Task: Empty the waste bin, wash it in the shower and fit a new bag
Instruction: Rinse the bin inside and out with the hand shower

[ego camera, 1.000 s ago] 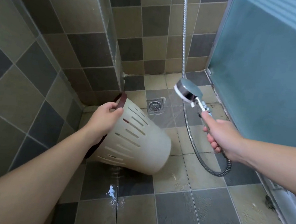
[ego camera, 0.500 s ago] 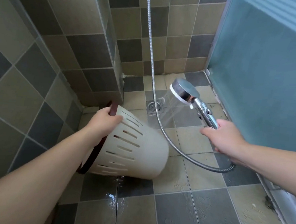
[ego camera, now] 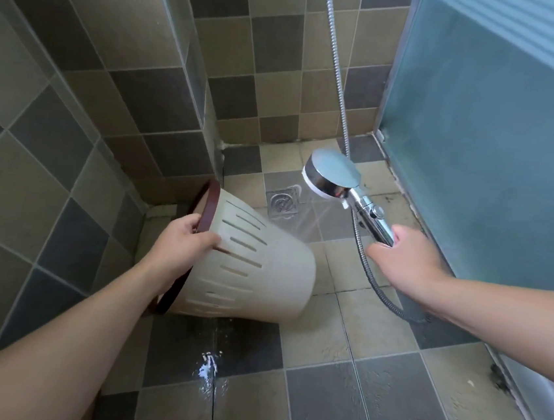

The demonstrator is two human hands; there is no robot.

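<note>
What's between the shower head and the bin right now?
In the head view, only a spray of water crosses the gap between the shower head and the bin; below it lie floor tiles and the floor drain.

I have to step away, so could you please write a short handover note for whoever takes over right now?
Left hand grips the brown rim of the waste bin, held tipped on its side, base toward the drain.
Right hand holds the shower head by its handle; water sprays toward the bin's base.
Done: no bag shows on the bin; rinsing is under way; floor tiles are wet.
Left: finish washing, fit a new bag.
</note>
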